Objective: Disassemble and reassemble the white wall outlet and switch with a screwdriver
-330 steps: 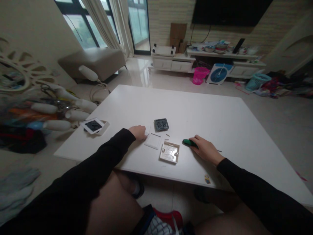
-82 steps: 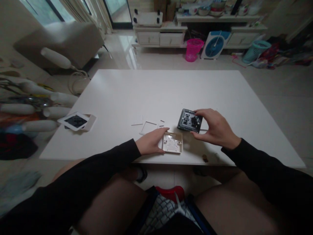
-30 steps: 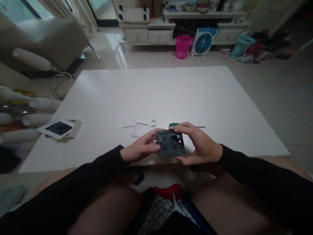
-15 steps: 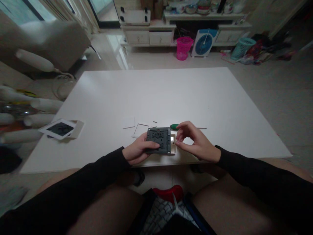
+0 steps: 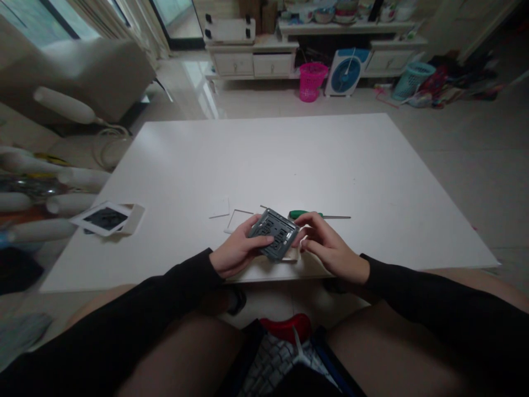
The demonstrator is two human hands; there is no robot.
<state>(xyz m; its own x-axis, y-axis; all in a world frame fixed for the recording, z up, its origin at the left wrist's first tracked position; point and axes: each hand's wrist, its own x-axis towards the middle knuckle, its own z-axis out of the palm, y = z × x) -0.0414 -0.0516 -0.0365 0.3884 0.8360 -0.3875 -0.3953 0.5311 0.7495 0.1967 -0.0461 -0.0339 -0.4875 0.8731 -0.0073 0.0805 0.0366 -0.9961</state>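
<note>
A dark grey wall socket panel [image 5: 280, 225] is tilted in my left hand [image 5: 237, 248], the thumb lying across its face and the fingers underneath. My right hand [image 5: 326, 242] has curled fingers by the panel's right corner; what they hold, if anything, is too small to make out. Below the panel, a pale cream box-like piece [image 5: 291, 255] lies partly hidden on the table. A green-handled screwdriver [image 5: 303, 214] rests just beyond my right hand, its shaft pointing right. Left of the panel lie a thin white square frame [image 5: 233, 219] and a flat white square plate [image 5: 219, 208].
The white table [image 5: 264, 154] has its near edge just in front of my legs. Another white-framed panel [image 5: 105, 219] with a dark centre sits on a pale piece at the table's left. Beyond stand a pink basket [image 5: 312, 82] and a blue-and-white fan [image 5: 346, 71].
The panel has turned from nearly square-on to a diagonal tilt in my left hand. My right fingers have shifted against its right corner, and more of the screwdriver handle shows.
</note>
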